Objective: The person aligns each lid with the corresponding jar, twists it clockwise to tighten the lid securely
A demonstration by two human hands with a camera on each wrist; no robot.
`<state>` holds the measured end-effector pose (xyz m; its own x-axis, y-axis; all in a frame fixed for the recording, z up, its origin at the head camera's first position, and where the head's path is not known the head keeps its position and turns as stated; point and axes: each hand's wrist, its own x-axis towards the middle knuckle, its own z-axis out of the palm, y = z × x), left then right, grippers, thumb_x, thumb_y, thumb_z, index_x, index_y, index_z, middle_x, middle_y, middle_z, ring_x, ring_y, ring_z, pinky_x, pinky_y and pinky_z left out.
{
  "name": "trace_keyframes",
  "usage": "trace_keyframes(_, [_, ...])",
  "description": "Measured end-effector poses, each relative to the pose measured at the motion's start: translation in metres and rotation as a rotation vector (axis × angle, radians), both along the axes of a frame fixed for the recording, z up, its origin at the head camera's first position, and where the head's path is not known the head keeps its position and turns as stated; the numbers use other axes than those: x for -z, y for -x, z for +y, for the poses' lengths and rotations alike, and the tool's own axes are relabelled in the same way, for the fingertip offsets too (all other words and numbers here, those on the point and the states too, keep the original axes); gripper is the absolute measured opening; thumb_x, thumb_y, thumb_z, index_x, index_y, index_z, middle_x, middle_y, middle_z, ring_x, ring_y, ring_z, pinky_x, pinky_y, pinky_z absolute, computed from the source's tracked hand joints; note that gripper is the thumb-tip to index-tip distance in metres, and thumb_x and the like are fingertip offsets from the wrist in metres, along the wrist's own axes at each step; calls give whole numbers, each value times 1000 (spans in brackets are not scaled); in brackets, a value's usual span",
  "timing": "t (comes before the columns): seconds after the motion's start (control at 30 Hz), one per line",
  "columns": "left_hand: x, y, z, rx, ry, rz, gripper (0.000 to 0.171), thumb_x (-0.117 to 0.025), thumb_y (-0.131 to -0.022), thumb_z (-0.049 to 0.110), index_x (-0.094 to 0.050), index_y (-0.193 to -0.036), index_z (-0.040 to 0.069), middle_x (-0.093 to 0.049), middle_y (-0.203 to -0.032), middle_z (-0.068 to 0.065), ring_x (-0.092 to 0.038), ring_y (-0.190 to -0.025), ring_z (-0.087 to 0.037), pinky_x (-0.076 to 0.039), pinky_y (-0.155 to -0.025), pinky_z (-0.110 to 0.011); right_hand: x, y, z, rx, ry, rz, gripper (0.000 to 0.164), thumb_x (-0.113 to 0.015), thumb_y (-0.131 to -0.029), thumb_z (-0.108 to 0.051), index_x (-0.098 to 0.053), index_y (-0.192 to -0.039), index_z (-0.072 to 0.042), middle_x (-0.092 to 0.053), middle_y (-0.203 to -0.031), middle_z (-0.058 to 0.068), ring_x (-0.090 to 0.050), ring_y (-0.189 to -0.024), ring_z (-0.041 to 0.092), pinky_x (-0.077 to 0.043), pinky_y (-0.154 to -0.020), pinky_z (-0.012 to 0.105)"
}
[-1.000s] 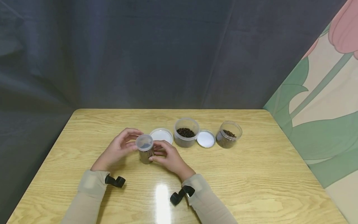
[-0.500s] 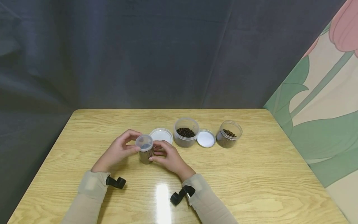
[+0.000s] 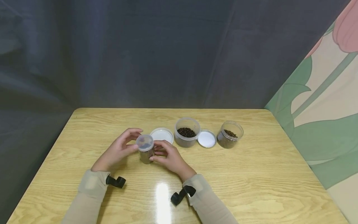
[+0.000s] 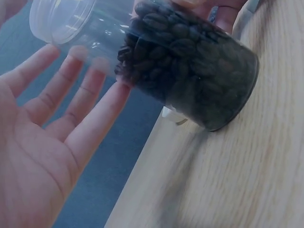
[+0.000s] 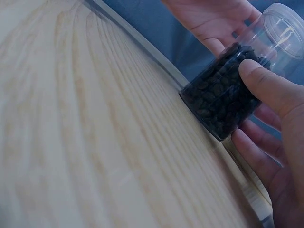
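My right hand (image 3: 169, 158) grips a clear plastic jar (image 3: 146, 157) of dark coffee beans, its thumb (image 5: 263, 80) on the near side. In the right wrist view the jar (image 5: 221, 90) is filled partway up. A translucent lid (image 3: 144, 142) sits on its mouth. My left hand (image 3: 117, 151) is at the left of the lid, thumb touching or very near its edge. In the left wrist view its fingers (image 4: 97, 114) extend nearly straight beside and behind the jar (image 4: 185, 61), fingertips at the lid (image 4: 40, 21) and upper wall.
Right of the hands stand an uncovered tub (image 3: 186, 141) of dark beans and an uncovered jar (image 3: 227, 141) of browner contents. One white lid (image 3: 162, 136) lies behind the held jar, another (image 3: 206, 138) between the two containers. A dark curtain (image 3: 167, 56) hangs behind the table (image 3: 251, 177).
My left thumb has shifted slightly back off the lid's front edge, and the left fingers have straightened a little. The right hand and the jar have stayed in place.
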<state>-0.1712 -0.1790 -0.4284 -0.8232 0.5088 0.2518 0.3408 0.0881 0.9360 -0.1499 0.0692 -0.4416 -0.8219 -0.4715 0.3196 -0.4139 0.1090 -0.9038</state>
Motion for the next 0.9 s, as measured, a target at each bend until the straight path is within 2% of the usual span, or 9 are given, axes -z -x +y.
trace_keyframes(0.13, [-1, -1, 0, -28, 34, 27, 52, -65, -99, 6, -38, -143, 0, -50, -132, -14, -55, -117, -16, -55, -93, -29, 0, 0, 0, -1, -2, -6, 52, -77, -83, 9, -56, -131, 10, -59, -123, 28, -61, -111, 45, -55, -97, 47])
trace_keyframes(0.27, [-3, -2, 2, -63, 86, 34, 53, -72, -94, 5, -42, -137, 4, -50, -132, -9, -56, -117, -14, -54, -94, -31, 1, 0, 0, 2, -7, -4, 52, -77, -83, 8, -56, -131, 9, -59, -124, 27, -62, -111, 45, -55, -97, 46])
trace_keyframes(0.47, [-5, -4, 3, -82, 99, 20, 46, -73, -93, 4, -49, -132, 11, -53, -130, -5, -57, -117, -16, -56, -94, -34, 2, 0, -1, -2, -6, 5, 52, -77, -83, 8, -56, -131, 9, -58, -124, 27, -62, -110, 45, -55, -97, 46])
trace_keyframes(0.9, [-6, -2, 0, -14, 40, 0, 46, -66, -98, 3, -51, -141, 5, -56, -133, -9, -56, -119, -17, -56, -94, -31, 2, 1, 0, 0, 13, 9, 52, -77, -83, 9, -57, -130, 10, -59, -122, 28, -62, -109, 46, -55, -97, 47])
